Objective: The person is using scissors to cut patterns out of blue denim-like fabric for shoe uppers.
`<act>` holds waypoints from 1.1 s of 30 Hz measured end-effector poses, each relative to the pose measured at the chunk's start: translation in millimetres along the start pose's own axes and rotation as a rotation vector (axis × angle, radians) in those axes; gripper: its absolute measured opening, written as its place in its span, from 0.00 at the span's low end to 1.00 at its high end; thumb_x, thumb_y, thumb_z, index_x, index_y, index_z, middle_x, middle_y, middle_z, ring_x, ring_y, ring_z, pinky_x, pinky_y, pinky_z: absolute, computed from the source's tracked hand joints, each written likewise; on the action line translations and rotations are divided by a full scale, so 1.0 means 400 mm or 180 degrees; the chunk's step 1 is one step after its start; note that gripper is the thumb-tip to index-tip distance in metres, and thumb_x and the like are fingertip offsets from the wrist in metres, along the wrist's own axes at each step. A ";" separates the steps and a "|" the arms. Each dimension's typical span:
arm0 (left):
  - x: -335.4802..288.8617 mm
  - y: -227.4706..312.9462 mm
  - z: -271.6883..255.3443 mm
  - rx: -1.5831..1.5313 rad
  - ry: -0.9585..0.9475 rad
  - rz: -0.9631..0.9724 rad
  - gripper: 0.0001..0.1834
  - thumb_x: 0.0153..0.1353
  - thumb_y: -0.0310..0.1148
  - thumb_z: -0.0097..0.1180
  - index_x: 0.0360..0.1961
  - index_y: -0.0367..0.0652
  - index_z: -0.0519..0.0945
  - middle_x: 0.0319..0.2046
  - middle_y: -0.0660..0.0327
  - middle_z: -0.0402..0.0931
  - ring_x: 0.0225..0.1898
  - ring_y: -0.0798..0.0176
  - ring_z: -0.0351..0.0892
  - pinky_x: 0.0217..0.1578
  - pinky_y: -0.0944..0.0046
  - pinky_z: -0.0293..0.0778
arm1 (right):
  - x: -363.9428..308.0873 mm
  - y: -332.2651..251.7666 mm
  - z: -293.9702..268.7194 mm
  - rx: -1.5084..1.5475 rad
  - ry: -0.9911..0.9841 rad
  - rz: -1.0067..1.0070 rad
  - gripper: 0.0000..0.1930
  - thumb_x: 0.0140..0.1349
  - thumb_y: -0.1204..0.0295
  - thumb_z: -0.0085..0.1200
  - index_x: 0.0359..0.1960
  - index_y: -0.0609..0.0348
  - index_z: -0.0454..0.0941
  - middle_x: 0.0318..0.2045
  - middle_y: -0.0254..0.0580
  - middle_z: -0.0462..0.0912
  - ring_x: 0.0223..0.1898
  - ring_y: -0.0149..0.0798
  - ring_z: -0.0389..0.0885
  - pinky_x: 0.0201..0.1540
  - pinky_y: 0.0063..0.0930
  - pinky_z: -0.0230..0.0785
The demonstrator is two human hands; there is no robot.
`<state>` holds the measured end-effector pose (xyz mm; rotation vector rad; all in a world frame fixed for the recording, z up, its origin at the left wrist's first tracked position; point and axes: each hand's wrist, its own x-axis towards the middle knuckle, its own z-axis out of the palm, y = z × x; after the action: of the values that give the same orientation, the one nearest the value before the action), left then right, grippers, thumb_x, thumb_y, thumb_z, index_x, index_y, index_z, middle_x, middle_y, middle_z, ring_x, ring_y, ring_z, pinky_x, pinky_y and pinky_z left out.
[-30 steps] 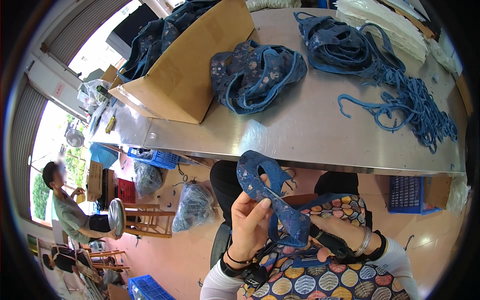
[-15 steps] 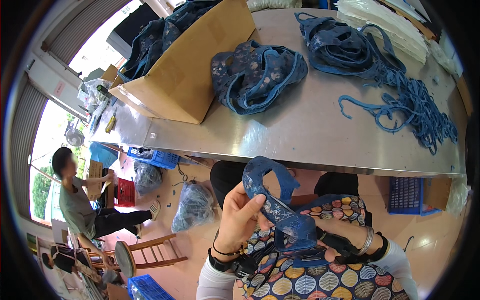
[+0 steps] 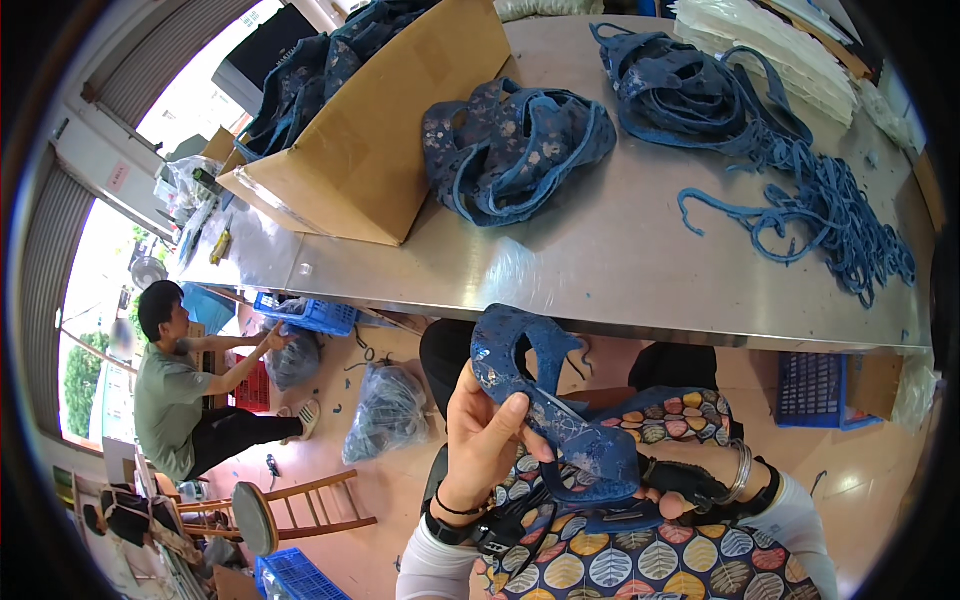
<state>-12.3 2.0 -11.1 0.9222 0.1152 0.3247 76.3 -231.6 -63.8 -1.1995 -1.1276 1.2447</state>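
A looped strip of dark blue fabric (image 3: pixel 502 345) with a pale flower print is held up over my lap, below the table edge. My left hand (image 3: pixel 487 428) pinches it between thumb and fingers. The strip twists down and right toward my right hand (image 3: pixel 690 478), which is closed around a black-handled tool (image 3: pixel 682 483). The cloth hides the tool's working end, so I cannot tell its exact kind. A patterned apron (image 3: pixel 640 560) with leaf shapes lies under both hands.
The metal table (image 3: pixel 420 275) carries a cardboard box (image 3: pixel 370 150) of blue fabric, a bundle of printed strips (image 3: pixel 520 150), another fabric pile (image 3: pixel 680 95) and tangled blue trimmings (image 3: pixel 840 215). A person (image 3: pixel 180 390) sits at left near a wooden stool (image 3: pixel 255 518) and a plastic bag (image 3: pixel 388 415).
My left hand has shifted slightly left and the fabric loop has turned and narrowed. The seated person at left has raised and stretched both arms forward.
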 end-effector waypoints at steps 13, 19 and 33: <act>-0.003 -0.018 0.014 0.0279 -0.0029 0.0278 0.17 0.57 0.21 0.47 0.47 0.35 0.60 0.37 0.50 0.71 0.27 0.60 0.78 0.18 0.66 0.79 | 0.033 -0.077 -0.031 -0.0364 -0.0321 0.0362 0.32 0.51 0.46 0.52 0.42 0.67 0.65 0.30 0.40 0.74 0.30 0.36 0.72 0.34 0.22 0.65; -0.007 -0.029 0.005 0.0256 -0.0118 0.0213 0.19 0.57 0.21 0.48 0.48 0.34 0.59 0.36 0.52 0.72 0.25 0.60 0.78 0.18 0.66 0.79 | 0.022 -0.060 0.009 0.0223 0.0472 -0.0087 0.29 0.55 0.58 0.53 0.50 0.67 0.60 0.32 0.41 0.76 0.30 0.36 0.75 0.33 0.20 0.67; -0.008 -0.036 -0.002 -0.0020 -0.0078 0.0069 0.17 0.58 0.24 0.48 0.48 0.33 0.62 0.35 0.52 0.73 0.24 0.63 0.78 0.16 0.70 0.77 | 0.059 -0.067 -0.008 -0.0765 0.0229 0.0280 0.34 0.43 0.51 0.62 0.41 0.67 0.64 0.26 0.47 0.76 0.28 0.44 0.78 0.27 0.28 0.66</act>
<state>-12.3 -6.5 -23.1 0.9215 0.0818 0.3335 81.8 -207.1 -38.2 -1.4759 -1.2067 1.1449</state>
